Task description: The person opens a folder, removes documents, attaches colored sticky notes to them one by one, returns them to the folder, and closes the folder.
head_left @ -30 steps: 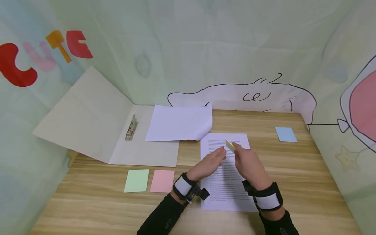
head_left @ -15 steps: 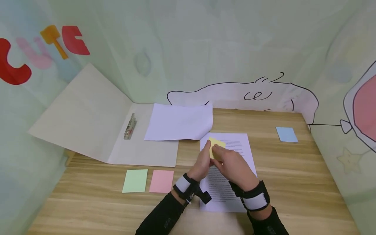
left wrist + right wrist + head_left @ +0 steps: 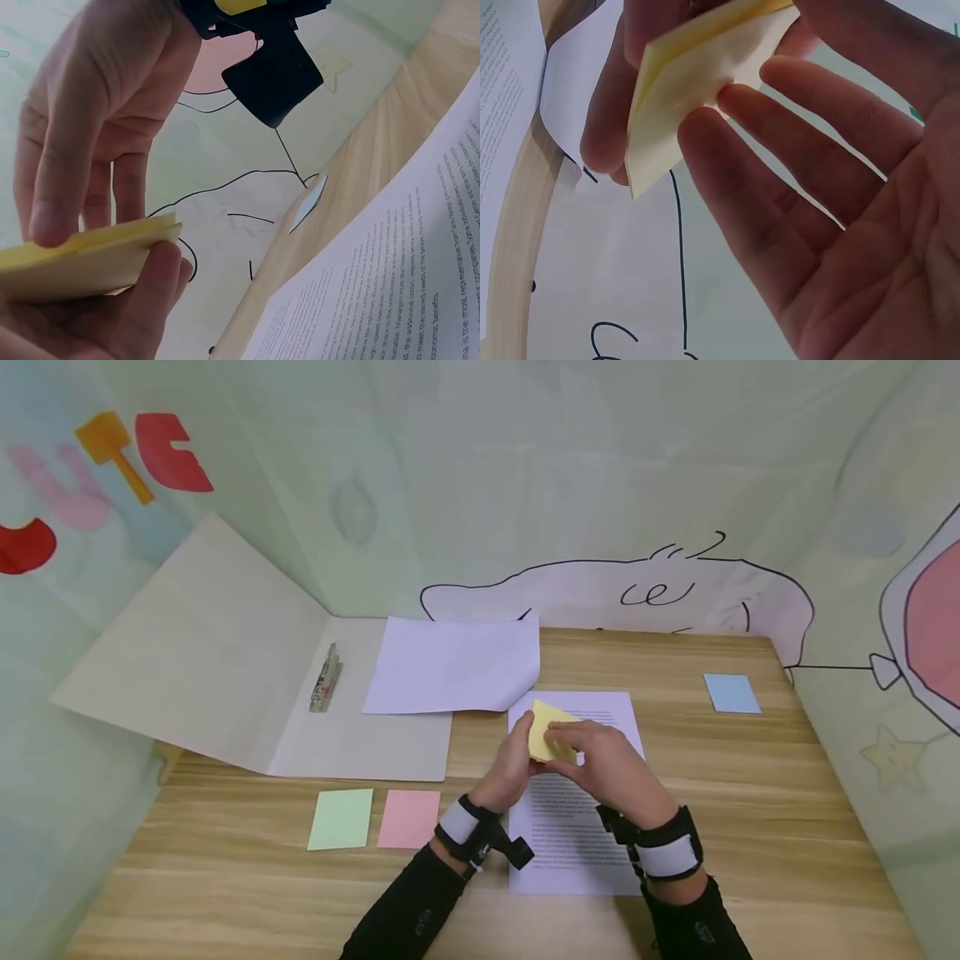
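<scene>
My left hand (image 3: 507, 775) grips a pad of yellow sticky notes (image 3: 543, 717), raised over a printed sheet of paper (image 3: 562, 852). My right hand (image 3: 617, 773) has its fingertips and thumb on the same pad. In the left wrist view, the yellow sticky notes (image 3: 97, 271) lie between the hands, and a top layer stands slightly apart at one corner. The right wrist view has the right fingertips (image 3: 705, 131) curved against the pad's face, with the thumb by its corner.
A green sticky note (image 3: 340, 819) and a pink one (image 3: 408, 819) lie left of the printed sheet. Behind them, an open folder (image 3: 375, 752) with a metal clip (image 3: 326, 680) bears a blank paper (image 3: 450, 664). A blue sticky note (image 3: 732, 692) lies far right.
The yellow pad, first in the right hand alone, has come leftward to the left hand, which now grips it. The right fingers have shifted over its face. The head view has turned slightly.
</scene>
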Motion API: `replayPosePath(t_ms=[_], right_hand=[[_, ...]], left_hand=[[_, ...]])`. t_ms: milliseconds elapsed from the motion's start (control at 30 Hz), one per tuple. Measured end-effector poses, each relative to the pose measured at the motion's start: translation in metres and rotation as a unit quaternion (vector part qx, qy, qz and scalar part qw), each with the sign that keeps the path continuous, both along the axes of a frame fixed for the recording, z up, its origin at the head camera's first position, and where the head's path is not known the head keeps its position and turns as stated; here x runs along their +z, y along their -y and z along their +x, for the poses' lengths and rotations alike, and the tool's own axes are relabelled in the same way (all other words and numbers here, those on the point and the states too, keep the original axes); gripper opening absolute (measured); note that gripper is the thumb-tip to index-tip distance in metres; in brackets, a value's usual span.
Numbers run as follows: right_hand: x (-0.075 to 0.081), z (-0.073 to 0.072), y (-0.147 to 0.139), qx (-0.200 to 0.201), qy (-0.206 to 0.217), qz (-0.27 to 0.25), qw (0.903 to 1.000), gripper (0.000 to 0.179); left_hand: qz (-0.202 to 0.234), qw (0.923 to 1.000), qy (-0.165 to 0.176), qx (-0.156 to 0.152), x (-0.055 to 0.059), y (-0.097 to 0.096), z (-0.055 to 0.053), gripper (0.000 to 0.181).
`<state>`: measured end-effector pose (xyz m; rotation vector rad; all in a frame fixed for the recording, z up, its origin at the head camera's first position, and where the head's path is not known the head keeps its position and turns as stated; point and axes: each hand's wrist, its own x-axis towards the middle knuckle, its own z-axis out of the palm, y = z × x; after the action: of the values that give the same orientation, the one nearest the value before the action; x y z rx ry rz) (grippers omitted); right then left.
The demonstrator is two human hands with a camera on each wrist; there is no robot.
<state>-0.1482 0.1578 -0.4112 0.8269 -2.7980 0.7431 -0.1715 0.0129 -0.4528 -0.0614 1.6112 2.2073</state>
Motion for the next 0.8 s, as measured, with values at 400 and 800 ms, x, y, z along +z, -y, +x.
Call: replayPosePath(t_ms=[400, 800], right_hand=[[0.001, -0.005, -0.008, -0.046, 0.031, -0.024, 0.9982, 0.007], [-0.001, -0.007, -0.012, -0.080, 0.017, -0.072, 0.9941, 0.008]], left_hand=[[0.022, 0.9982, -0.026, -0.049, -0.004, 0.000, -0.002, 0.057], [0.044, 0.9892, -0.059, -0.127, -0.001, 0.007, -0.002, 0.054]])
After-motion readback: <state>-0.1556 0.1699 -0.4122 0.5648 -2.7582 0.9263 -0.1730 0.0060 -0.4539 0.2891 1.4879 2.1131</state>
